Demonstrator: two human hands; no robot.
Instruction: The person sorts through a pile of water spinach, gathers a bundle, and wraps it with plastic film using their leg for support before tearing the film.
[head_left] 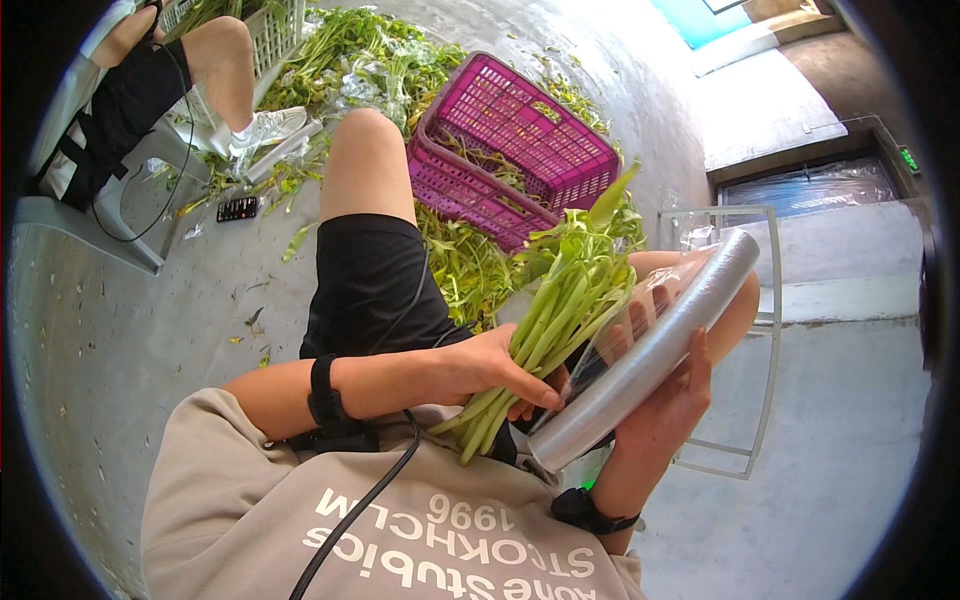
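Note:
A bunch of leafy greens (565, 310) with long pale-green stems lies in my left hand (500, 365), which is closed round the lower stems. The cut ends point down toward my shirt and the leaves fan out up and to the right. Beside it, a long roll of clear plastic film (650, 350) slants across my lap. My right hand (662, 405) grips this roll, thumb along its near side. Its fingers show through a loose sheet of film on the far side, next to the greens. Where the film's free edge ends is hard to make out.
A purple plastic crate (515, 150) stands ahead, with some greens inside. Heaps of loose greens (360, 50) cover the floor around it. At the far left another person (215, 60) sits by a pale crate. A metal frame (775, 300) stands to my right.

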